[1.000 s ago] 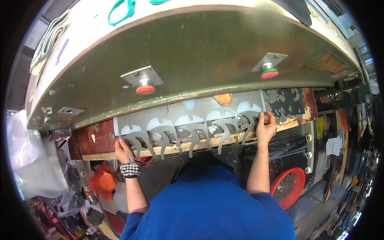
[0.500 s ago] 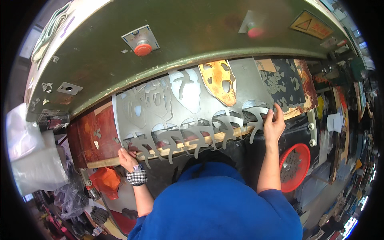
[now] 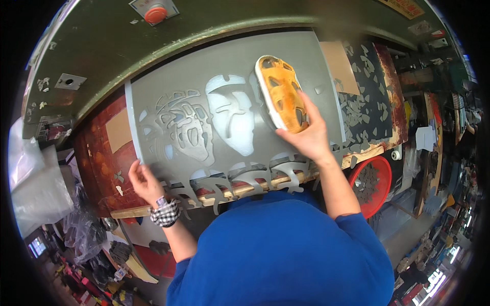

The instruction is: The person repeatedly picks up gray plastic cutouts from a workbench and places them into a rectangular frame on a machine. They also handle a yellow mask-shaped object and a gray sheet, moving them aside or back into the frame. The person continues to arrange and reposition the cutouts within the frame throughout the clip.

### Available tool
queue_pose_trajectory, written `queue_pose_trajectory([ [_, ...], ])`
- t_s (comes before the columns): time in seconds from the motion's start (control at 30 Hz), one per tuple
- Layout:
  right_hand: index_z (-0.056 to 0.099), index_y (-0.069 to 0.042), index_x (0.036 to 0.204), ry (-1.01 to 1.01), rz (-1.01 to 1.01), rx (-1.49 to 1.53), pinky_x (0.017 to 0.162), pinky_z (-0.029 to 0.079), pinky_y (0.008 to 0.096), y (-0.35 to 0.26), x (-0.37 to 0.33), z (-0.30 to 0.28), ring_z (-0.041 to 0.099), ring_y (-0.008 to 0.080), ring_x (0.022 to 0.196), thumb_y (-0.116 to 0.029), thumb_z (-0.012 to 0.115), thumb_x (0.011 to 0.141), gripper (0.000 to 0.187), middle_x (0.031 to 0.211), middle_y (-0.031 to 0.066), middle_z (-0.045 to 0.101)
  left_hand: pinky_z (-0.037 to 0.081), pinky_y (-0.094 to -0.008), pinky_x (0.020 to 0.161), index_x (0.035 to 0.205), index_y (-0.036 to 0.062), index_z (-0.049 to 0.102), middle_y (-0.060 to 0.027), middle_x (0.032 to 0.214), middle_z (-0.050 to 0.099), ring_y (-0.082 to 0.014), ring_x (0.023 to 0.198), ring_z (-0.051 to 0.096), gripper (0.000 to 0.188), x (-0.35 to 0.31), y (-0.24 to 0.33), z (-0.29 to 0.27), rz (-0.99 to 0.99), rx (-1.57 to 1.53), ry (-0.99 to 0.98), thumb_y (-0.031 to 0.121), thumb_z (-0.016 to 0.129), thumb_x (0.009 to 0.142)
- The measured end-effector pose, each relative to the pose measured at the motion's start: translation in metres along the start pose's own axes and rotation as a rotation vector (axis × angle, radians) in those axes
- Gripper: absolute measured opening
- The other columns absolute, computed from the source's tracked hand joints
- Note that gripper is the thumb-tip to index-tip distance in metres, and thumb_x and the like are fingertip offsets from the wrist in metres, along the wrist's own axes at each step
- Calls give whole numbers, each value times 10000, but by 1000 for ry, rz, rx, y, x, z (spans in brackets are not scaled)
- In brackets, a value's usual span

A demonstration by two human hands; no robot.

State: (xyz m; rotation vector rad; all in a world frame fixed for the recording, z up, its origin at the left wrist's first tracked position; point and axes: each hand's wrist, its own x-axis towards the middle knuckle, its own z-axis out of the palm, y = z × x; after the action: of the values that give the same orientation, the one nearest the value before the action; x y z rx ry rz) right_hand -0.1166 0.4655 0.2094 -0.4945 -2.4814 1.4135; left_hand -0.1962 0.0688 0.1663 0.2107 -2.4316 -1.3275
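Observation:
My right hand (image 3: pixel 310 131) grips a yellow, sole-shaped cutting die (image 3: pixel 284 94) with several openings and a pale rim. The thumb is at its near end, the fingers along its right side. The die stands tilted on a grey sheet (image 3: pixel 229 53). Left of it, a cut-out in the sheet shows a light blue layer (image 3: pixel 240 120) below. Loose cut grey pieces (image 3: pixel 191 135) lie further left. At the sheet's left near corner, my left hand (image 3: pixel 146 183) is open, fingers apart, holding nothing visible. Curved grey offcut strips (image 3: pixel 250 173) hang along the near edge.
A green machine beam (image 3: pixel 219 23) with a red button (image 3: pixel 155 15) spans the far side. Grey scraps (image 3: pixel 365 94) litter the dark board at right. A red basin (image 3: pixel 386 188) of scraps stands below. Clear plastic bags (image 3: pixel 43 188) hang at left.
My right hand has gone from the sheet's right near corner to the die, now gripped and tilted. My left hand has loosened from the sheet's edge. The view has shifted.

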Motion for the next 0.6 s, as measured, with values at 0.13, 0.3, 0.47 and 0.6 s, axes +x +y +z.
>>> queue_pose_trajectory([
  [0.13, 222, 19, 1458, -95, 323, 774, 923, 480, 314, 0, -3, -51, 579, 223, 1093, -13, 817, 675, 984, 1218, 230, 569, 449, -207, 643, 1095, 31, 598, -3, 851, 613, -71, 737, 553, 183, -34, 75, 83, -44, -331, -344, 80, 577, 920],
  [0.3, 234, 5, 1459, -81, 326, 889, 913, 486, 309, 6, -18, -51, 585, 224, 1077, 8, 774, 714, 920, 1224, 229, 562, 521, -389, 648, 1037, 10, 607, -188, 744, 656, -328, 705, 663, 336, -92, 170, 181, 255, -72, -793, 320, 519, 945],
  [0.47, 288, -6, 1412, -12, 356, 1482, 1046, 398, 537, 34, -10, -67, 478, 345, 1224, -202, 605, 881, 649, 1338, 212, 453, 493, -427, 573, 863, -43, 641, -221, 605, 590, -369, 575, 612, 416, -111, 170, 199, 156, -6, -741, 335, 499, 960],
  [0.6, 368, 9, 1358, 364, 180, 1200, 1024, 440, 535, 66, -18, -123, 547, 323, 1152, -181, 577, 920, 521, 1280, 180, 518, 505, -303, 620, 971, -54, 587, -101, 749, 641, -180, 645, 619, 440, -114, 144, 182, -282, -589, -736, 333, 386, 1026],
])
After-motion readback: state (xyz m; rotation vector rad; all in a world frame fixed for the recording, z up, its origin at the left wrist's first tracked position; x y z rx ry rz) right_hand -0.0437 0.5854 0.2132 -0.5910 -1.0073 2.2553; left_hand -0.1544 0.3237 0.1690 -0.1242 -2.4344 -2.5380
